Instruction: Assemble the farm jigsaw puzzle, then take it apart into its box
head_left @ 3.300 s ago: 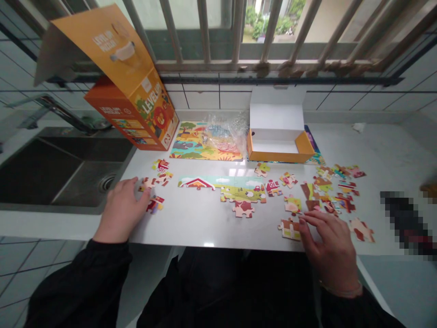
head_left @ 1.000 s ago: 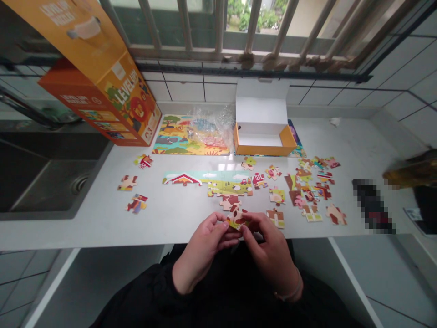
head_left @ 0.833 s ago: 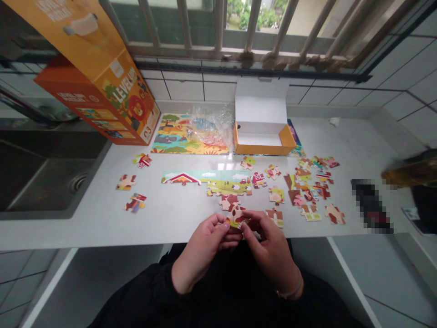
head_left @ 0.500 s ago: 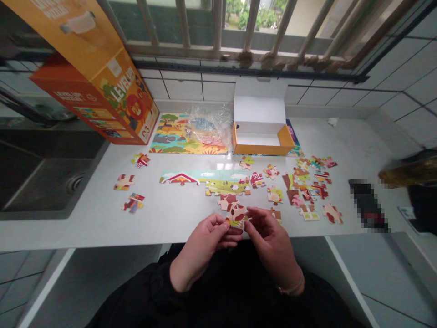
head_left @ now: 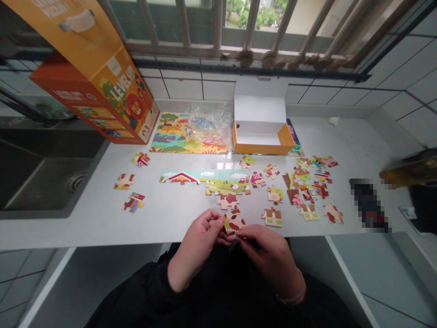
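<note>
Both my hands meet at the near edge of the white counter (head_left: 177,214). My left hand (head_left: 196,246) and my right hand (head_left: 266,255) each pinch the same puzzle piece (head_left: 234,222), brown-and-white cow-patterned with a yellow edge, held just above the counter's edge. A partly joined strip of puzzle (head_left: 208,181) with a red barn roof and green field lies ahead of my hands. A loose cow-patterned piece (head_left: 228,201) rests just beyond the held one. Several loose pieces (head_left: 307,187) are scattered to the right, and three more pieces (head_left: 131,182) lie to the left.
An orange puzzle box (head_left: 102,86) leans at the back left beside a sink (head_left: 37,177). A finished safari picture with a clear plastic bag (head_left: 191,132) lies at the back. An open small orange-and-white box (head_left: 261,127) stands behind the pieces. A barred window runs above.
Earlier my hands were apart on the counter, left and right. They have come together at the near edge holding one piece, and my right hand has dropped lower, uncovering a fence piece.
</note>
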`<state>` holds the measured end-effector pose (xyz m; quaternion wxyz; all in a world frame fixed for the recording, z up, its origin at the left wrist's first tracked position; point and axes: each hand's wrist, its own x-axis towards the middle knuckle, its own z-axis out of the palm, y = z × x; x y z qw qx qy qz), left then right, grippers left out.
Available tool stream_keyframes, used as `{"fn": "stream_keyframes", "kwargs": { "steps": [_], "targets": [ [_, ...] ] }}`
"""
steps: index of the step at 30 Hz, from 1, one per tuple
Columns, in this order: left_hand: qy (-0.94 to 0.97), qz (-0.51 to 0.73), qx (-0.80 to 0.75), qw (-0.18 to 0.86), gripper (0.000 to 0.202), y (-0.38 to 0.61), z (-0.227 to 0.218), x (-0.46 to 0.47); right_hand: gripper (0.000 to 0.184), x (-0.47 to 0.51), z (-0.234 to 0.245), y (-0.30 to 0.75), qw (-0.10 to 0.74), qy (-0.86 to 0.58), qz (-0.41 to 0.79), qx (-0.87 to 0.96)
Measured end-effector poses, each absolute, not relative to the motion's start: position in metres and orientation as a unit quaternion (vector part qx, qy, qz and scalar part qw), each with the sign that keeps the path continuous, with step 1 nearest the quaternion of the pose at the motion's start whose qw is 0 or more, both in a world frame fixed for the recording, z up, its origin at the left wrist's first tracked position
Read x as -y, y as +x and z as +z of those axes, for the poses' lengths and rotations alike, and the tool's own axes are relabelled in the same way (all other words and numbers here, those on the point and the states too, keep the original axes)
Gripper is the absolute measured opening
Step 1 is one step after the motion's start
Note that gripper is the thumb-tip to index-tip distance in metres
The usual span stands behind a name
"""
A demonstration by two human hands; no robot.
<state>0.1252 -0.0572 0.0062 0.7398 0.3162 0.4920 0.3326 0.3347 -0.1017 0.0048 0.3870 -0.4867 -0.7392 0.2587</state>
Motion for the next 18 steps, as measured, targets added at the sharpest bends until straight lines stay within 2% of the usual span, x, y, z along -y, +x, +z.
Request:
{"fn": "stream_keyframes", "kwargs": {
  "steps": [5,12,16,18],
  "targets": [
    [0.375,0.310,-0.523,0.700,0.047,0.118,0.006,0.052,0.010,0.103,0.007,0.336,0.375,-0.499,0.227,0.747],
    [0.416,0.275,-0.532,0.685,0.050,0.118,0.000,0.047,0.030,0.100,-0.001,0.339,0.350,-0.537,0.206,0.739],
    [0.355,0.303,-0.523,0.714,0.052,0.119,0.002,0.049,0.037,0.103,-0.004,0.334,0.358,-0.584,0.236,0.689],
    [0.280,0.323,-0.514,0.743,0.047,0.123,0.008,0.053,0.039,0.105,-0.003,0.329,0.369,-0.594,0.252,0.669]
  ]
}}
